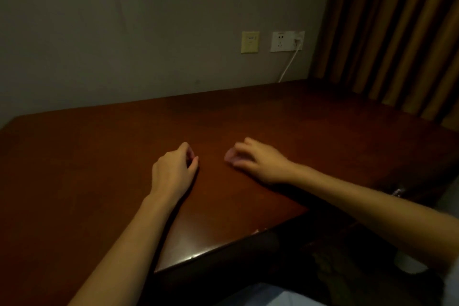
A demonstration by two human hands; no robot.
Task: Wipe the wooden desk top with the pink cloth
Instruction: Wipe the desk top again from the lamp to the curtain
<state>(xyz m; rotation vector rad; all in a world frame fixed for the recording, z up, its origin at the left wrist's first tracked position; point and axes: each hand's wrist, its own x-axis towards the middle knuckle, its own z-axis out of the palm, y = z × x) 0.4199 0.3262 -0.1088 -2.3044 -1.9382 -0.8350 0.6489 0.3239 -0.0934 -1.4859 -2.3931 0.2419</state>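
Note:
The dark wooden desk top (104,156) fills the middle of the view. My right hand (260,161) rests on it right of centre, fingers curled over a small pale pink wad, the pink cloth (230,156), which shows at the fingertips. My left hand (173,171) lies on the desk a short gap to the left, fingers curled inward. A faint pink tinge shows at its fingertips; the picture is too dim and blurred to tell whether it holds anything. Most of the cloth is hidden under the fingers.
A grey wall (124,32) runs along the desk's far edge, with a yellowish wall plate (250,42) and a white socket (286,41) whose white cable (289,63) drops behind the desk. Striped curtains (397,32) hang at the right. The desk's near corner (188,258) is close to me.

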